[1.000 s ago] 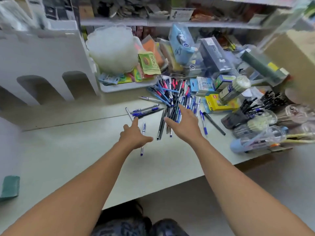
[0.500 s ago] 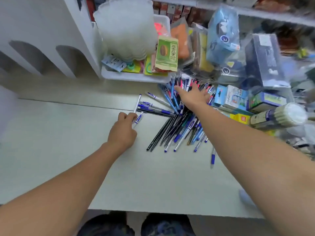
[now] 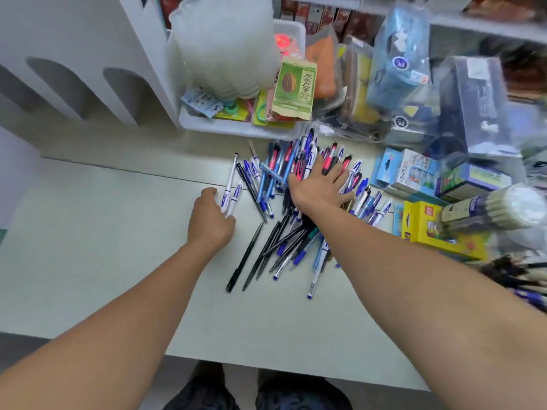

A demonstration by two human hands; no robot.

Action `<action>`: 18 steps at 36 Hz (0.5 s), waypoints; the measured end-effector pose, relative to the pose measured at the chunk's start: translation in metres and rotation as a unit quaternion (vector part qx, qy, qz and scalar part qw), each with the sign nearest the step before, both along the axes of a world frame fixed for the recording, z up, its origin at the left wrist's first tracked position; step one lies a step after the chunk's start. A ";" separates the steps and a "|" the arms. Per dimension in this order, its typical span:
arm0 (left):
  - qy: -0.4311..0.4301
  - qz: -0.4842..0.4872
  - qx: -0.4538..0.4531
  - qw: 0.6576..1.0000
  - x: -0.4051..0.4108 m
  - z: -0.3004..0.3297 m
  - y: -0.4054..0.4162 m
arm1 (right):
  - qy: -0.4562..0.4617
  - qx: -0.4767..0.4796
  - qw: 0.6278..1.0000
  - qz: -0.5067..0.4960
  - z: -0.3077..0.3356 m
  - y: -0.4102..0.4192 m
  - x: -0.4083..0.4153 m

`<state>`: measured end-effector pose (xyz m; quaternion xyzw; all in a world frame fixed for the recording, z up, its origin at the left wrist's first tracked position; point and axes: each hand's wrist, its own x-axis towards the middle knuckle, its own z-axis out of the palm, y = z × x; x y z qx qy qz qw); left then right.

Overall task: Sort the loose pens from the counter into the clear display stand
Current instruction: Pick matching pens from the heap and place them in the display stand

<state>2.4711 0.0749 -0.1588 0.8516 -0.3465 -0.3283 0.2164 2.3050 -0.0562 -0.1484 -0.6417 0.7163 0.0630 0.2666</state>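
Pens (image 3: pixel 284 232): lay heaped loose toward the counter's (image 3: pixel 88 261) far right corner.
Right hand (image 3: pixel 318 187): fingers spread, pressed flat on the heap, probably to rake it together.
Left hand (image 3: pixel 211 220): curled round two white pens (image 3: pixel 229 193) at the heap's left fringe, apparently collecting strays.
Display stand: not identifiable.
White tray (image 3: pixel 236 128): against the counter's far edge, touching the heap.

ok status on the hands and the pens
Left hand curled on two white pens. Right hand flat, fingers spread on the pen pile. Display stand not clearly in view. Boxes crowd the pile's right side.
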 end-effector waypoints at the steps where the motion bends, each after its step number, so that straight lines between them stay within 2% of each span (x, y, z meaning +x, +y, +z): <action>1: -0.003 -0.005 0.004 1.000 0.001 0.000 0.003 | -0.002 -0.002 1.000 0.005 -0.001 0.008 0.003; 9: 0.003 -0.014 0.011 1.000 0.012 0.011 0.011 | -0.048 -0.016 0.999 0.006 0.000 0.039 0.017; 13: -0.049 -0.035 -0.020 0.998 0.010 0.023 0.000 | -0.062 -0.099 0.993 0.010 0.006 0.036 0.011; 18: -0.113 -0.151 0.071 0.980 0.003 0.020 -0.011 | -0.045 -0.077 0.991 0.101 -0.001 0.021 0.013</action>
